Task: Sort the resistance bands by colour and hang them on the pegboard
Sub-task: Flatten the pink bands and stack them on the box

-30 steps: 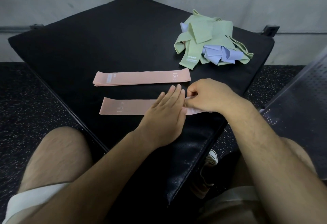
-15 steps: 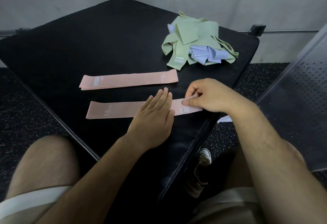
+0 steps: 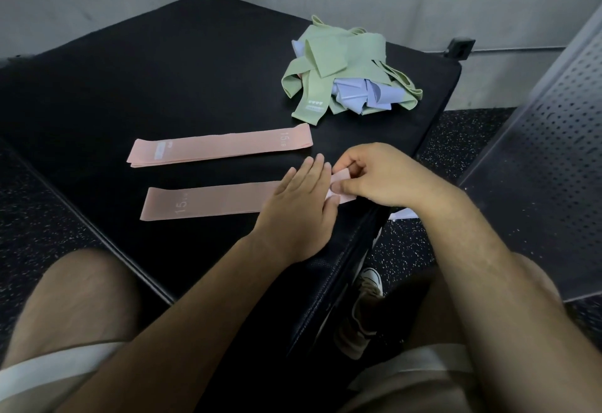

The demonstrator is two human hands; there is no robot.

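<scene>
1. The worktop [image 3: 182,64], a black padded slab, carried everything. A perforated grey panel [image 3: 553,139] stood off its right edge, most likely the pegboard. Nothing hung on it in the part that showed.

2. A tangled heap of green bands [image 3: 342,64] lay near the far right corner, with lilac bands [image 3: 361,95] knotted into its near side. These looked soft and floppy, so I judged they would need teasing apart loop by loop, not one hard pull.

3. The far pink band [image 3: 221,148] lay flat and straight towards the middle, apart from the heap and untouched.

4. The near pink band [image 3: 208,201] lay parallel to it, closer to the near right edge, its right end under the hands.

5. The left hand [image 3: 296,214] was spread, palm down, pressing that band flat against the worktop.

6. The right hand [image 3: 381,178] pinched the band's right end between thumb and forefinger, the tip lifted slightly off the surface.

7. As to handling, I judged the bands light, thin, limp and stretchy, with no risk of breaking. Being flat loops, they would be best taken at an end fold, where both layers can be pinched together. A band held by one layer would likely sag open.
</scene>
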